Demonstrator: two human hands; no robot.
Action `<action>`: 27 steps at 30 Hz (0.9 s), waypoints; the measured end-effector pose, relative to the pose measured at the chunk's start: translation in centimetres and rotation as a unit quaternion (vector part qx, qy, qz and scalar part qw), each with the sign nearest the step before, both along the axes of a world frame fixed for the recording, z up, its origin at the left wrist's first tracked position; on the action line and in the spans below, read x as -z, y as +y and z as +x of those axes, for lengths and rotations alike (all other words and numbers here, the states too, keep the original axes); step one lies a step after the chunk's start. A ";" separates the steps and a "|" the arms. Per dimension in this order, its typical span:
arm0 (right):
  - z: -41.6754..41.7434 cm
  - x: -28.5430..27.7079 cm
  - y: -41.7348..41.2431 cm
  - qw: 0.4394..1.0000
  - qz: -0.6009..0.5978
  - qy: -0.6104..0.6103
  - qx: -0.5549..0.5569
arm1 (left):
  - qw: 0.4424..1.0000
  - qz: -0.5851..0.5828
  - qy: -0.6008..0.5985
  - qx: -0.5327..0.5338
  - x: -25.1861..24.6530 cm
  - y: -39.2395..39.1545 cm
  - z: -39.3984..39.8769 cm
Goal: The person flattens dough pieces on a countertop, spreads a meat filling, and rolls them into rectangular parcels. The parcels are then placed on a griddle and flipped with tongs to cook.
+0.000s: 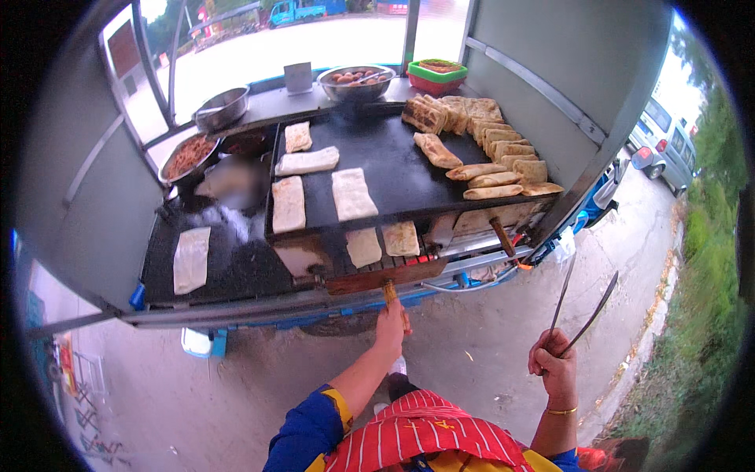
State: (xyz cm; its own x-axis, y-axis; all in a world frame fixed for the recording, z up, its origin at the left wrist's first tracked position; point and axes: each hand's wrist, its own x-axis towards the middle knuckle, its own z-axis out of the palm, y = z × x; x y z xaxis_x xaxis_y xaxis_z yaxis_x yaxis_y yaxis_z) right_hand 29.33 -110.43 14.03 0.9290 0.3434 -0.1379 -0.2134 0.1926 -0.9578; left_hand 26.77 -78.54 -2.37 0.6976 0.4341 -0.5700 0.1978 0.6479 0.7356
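My left hand (391, 327) grips the wooden handle (390, 292) of a drawer-like rack, pulled out below the griddle. Two flatbreads (364, 248) (401, 238) lie on it. To the right, off the stall, my right hand (553, 357) holds metal tongs (581, 312), their arms apart with nothing between them. On the black griddle (377, 141), pale folded flatbreads (354, 193) lie at the left. Browned, filled flatbreads (501, 141) are lined up along the right side. A raw sheet of dough (191, 261) rests on the lower black worktop at the left.
Behind the griddle stand a metal bowl of eggs (356, 85), a green and red basket (436, 76) and another metal bowl (222, 110). A bowl of shredded filling (189, 157) is at the left. A second wooden handle (502, 236) sticks out below the griddle's right side.
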 end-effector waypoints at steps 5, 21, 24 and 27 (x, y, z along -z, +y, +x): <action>1.6 0.9 -0.6 0.996 -0.061 0.012 -0.061 | 1.000 0.013 -0.005 -0.001 -0.9 -4.5 -5.5; 14.9 10.4 4.6 0.911 -0.165 0.056 -0.374 | 0.991 0.076 0.093 -0.057 2.8 -15.6 -20.0; 14.4 8.8 7.0 0.889 -0.189 0.008 -0.417 | 0.982 0.097 0.137 -0.091 1.8 -17.7 -20.5; 12.7 7.5 10.4 0.853 -0.248 -0.174 -0.425 | 0.977 0.101 0.159 -0.102 1.4 -18.2 -20.2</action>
State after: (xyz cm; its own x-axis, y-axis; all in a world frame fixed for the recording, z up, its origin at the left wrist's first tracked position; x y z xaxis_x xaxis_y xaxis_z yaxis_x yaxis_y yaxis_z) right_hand 42.02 -100.07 6.51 0.3873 0.8930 -0.2290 0.2410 -0.3378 -0.9098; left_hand 6.54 -96.72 -3.81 0.3872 0.6710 -0.6323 0.3187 0.5461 0.7747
